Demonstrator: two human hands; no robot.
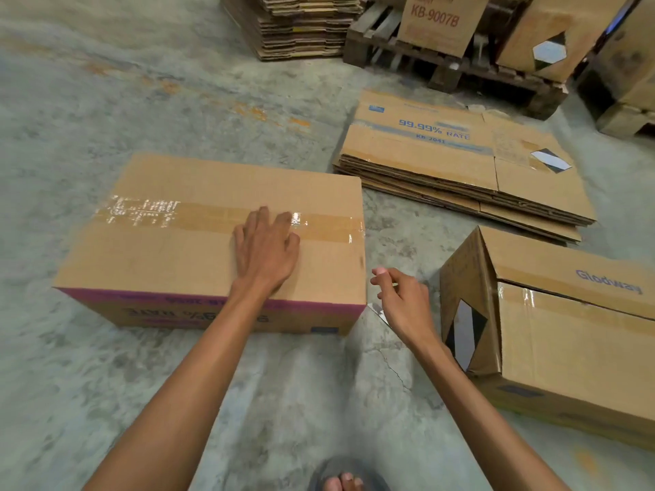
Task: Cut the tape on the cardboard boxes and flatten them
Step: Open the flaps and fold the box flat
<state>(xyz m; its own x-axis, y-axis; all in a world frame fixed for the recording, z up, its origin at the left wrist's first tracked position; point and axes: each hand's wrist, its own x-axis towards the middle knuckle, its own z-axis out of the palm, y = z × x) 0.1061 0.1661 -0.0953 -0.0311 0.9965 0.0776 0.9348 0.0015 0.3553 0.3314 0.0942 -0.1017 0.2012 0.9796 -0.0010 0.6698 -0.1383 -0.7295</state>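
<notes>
A closed cardboard box (170,249) lies on the floor in front of me, with a strip of clear tape (198,217) running along its top seam. My left hand (266,249) rests flat on the box top, its fingers spread and touching the tape. My right hand (400,299) hovers just off the box's near right corner with its fingers curled. A pale sliver shows between those fingers, but I cannot tell whether it is a blade. A second box (567,334), marked "Glodway", lies on its side at the right with a taped seam and a partly open end flap.
A stack of flattened boxes (460,164) lies on the concrete floor behind the second box. A taller flattened pile (301,26) and a wooden pallet (460,69) carrying more boxes stand at the back. My sandalled foot (345,481) shows at the bottom edge.
</notes>
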